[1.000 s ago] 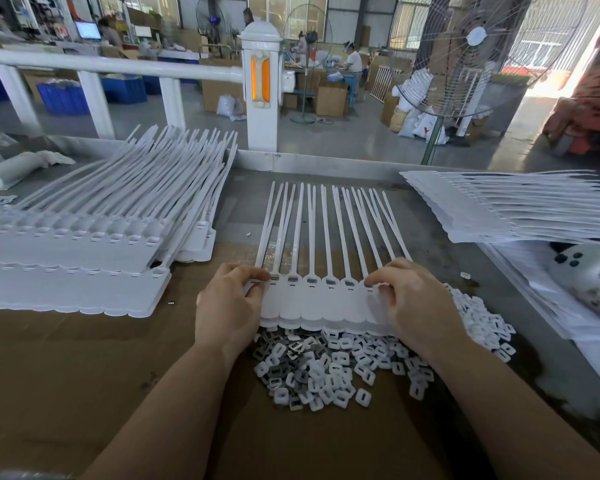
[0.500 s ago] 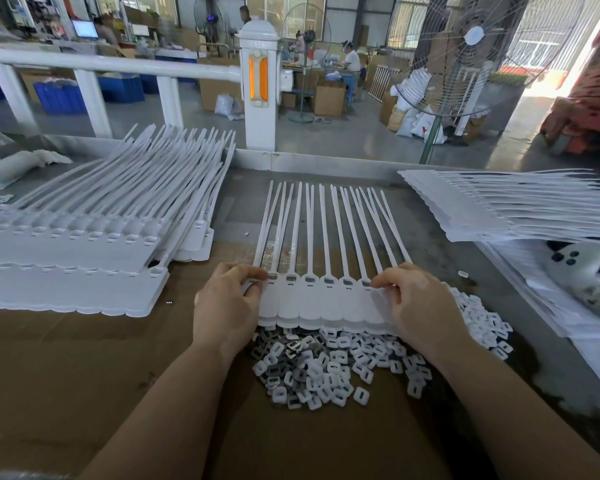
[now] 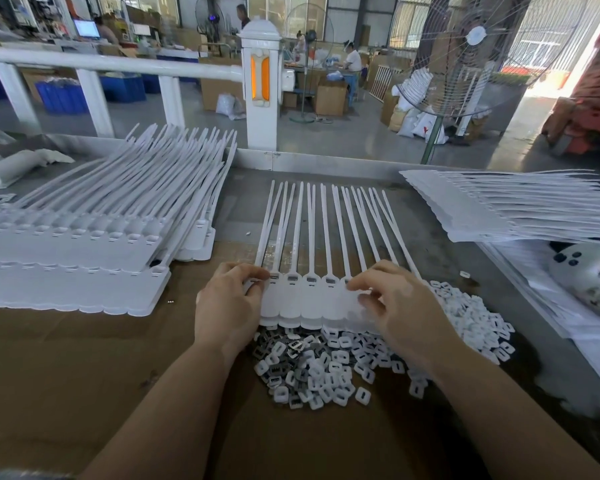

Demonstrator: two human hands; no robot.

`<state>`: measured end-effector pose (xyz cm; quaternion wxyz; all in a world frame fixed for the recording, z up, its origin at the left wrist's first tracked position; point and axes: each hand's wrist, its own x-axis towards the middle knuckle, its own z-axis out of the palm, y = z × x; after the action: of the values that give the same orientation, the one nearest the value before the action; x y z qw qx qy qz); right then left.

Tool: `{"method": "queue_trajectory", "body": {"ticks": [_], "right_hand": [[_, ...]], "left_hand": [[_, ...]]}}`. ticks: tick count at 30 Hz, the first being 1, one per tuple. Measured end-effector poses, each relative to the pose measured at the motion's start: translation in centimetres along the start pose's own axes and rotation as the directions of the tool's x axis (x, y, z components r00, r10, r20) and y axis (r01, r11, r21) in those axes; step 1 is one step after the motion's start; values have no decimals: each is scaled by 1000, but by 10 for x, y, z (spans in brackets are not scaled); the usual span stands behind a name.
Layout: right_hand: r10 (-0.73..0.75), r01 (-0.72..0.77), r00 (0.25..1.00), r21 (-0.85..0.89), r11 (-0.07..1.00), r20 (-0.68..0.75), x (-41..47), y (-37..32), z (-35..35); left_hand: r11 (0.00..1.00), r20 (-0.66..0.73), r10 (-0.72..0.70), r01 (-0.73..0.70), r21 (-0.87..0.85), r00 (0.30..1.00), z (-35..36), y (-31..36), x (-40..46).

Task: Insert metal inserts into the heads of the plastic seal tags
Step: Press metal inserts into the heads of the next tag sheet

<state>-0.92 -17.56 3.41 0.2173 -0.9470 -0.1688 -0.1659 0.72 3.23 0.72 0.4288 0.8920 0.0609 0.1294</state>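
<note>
seal tag strip (image 3: pixel 312 303): light, bendy; take by heads | left hand (image 3: pixel 227 306) fingers pinching strip's end | right hand (image 3: pixel 395 306) fingers curled, pressing heads

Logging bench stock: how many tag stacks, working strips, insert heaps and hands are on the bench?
Tag stacks: 2, left and right
Working strip: 1
Insert heap: 1
Hands: 2, left hand, right hand
Total: 6

right-hand stack (image 3: pixel 520 209) cut off by edge, strip's (image 3: pixel 312 299) right heads hidden
</note>
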Motion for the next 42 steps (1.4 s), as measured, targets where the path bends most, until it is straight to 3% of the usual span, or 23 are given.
{"method": "queue_trajectory", "body": {"ticks": [5,13,24,38,42], "right_hand": [[-181,138,943,166,976,278,-2,-25,-7],[-219,181,882,130,975,416,-4,-28,-5],[-152,97,913,161,982,378,-6,-26,-2],[55,-152,966,386,910,252,-2,-2,-20],[119,-199,967,380,903,224,-2,4,-18]], "left_hand": [[1000,1,2,-2,-3,1000,0,0,0],[1000,9,-4,4,-2,1000,-1,1,0],[1000,-1,-1,1,-9,1000,-1,1,0],[1000,-10,12,-12,5,1000,0,0,0],[1000,-9,10,-10,1,1000,-1,0,0]]}}
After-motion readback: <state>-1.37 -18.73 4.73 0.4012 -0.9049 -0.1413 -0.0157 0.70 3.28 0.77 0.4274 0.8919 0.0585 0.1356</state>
